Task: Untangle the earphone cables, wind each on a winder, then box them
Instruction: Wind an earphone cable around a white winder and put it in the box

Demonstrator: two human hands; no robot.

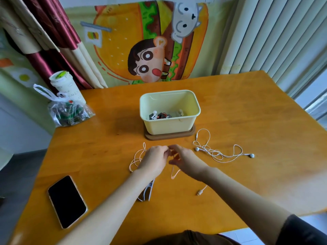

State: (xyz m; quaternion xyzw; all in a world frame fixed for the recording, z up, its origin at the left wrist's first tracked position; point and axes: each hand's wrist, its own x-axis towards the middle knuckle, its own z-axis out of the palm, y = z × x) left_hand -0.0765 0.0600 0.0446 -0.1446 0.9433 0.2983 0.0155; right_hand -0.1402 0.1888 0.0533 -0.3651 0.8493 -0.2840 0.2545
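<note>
One phone (67, 201) lies near the left edge of the wooden table (247, 112), behind it one knotted plastic bag (69, 112) and one lidded cup (63, 85). At centre, the left hand (154, 160) and right hand (185, 161) meet, curled fingertips pinching one pinkish earphone cable (137, 158), whose loops trail to both sides. One grey clip-like piece (147, 191) shows under the left forearm. Behind the hands stands one pale box (169, 124) holding wound cables. One white earphone cable (213, 153) sprawls loose to the right, with bare wood beyond it to the table's edge.
</note>
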